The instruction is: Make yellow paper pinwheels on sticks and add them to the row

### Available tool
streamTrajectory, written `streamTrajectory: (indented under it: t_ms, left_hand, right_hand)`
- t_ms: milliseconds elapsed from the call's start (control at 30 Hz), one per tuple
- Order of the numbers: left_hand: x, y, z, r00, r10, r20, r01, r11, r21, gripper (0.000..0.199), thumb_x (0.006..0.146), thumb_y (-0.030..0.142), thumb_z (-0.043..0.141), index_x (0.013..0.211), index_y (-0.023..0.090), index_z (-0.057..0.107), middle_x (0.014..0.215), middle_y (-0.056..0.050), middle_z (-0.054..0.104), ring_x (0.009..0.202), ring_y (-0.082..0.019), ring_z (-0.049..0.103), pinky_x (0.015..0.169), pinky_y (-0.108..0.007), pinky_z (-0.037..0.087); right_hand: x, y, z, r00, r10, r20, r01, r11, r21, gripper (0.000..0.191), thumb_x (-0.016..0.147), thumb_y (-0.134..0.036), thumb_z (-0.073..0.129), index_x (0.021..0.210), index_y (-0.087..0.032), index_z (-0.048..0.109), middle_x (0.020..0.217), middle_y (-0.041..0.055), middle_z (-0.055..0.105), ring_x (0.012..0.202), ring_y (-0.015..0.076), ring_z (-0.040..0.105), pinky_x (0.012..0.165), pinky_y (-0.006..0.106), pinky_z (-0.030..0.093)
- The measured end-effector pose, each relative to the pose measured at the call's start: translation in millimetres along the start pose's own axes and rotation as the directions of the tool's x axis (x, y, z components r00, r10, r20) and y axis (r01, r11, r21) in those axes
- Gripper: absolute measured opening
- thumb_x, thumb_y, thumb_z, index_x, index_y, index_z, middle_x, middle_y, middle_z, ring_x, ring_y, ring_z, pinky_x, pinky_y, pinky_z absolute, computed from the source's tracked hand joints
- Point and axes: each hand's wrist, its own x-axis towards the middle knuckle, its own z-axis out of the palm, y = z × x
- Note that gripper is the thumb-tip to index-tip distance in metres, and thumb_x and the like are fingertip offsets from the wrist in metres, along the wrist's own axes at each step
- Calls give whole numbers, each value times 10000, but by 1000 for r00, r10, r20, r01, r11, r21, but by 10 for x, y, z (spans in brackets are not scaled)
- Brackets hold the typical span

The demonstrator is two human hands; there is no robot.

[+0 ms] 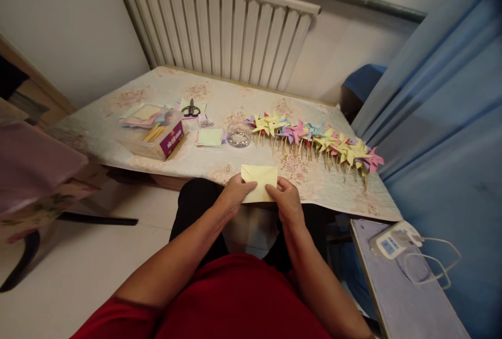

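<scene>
Between my two hands is a square sheet of yellow paper (260, 176), held at the table's front edge, with a diagonal crease line near its upper left corner. My left hand (237, 191) pinches its left side, thumb on top. On the right side, my right hand (287, 195) grips it the same way, thumb on the face and fingers behind. Just beyond the paper stands a round clear container (239, 135) of small shiny pieces. To its left lies a stack of pastel paper squares (209, 138).
Paper pinwheels (317, 137) on sticks lie in a long row on the right of the flowered table. At left are a clear box (147, 146) with wooden sticks, a purple label card (171, 140) and black scissors (191, 109). A power strip (396, 239) rests on a side table.
</scene>
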Motion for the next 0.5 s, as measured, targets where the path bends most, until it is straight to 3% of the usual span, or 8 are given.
streamTrajectory:
  t_ms: [267,500]
  left_hand:
    - [82,-37,-30,999,-38,-23,38,999,19,385,646,169,716,1024,96,706,848,-81,761,719,-188,688,693,-280,523]
    - [240,-134,-177,997,-64,-37,64,998,-3,408,650,184,713,1048,98,693,846,-74,760,691,-182,683,698,-297,540]
  right_hand:
    - [101,100,-5,1000,-8,-21,9,999,44,351,656,-413,765,917,-183,717,751,26,760,617,202,683,608,306,548]
    - [211,186,27,998,26,-52,-26,1000,-4,335,667,-449,762,864,-183,712,659,3,711,572,180,634,560,283,505]
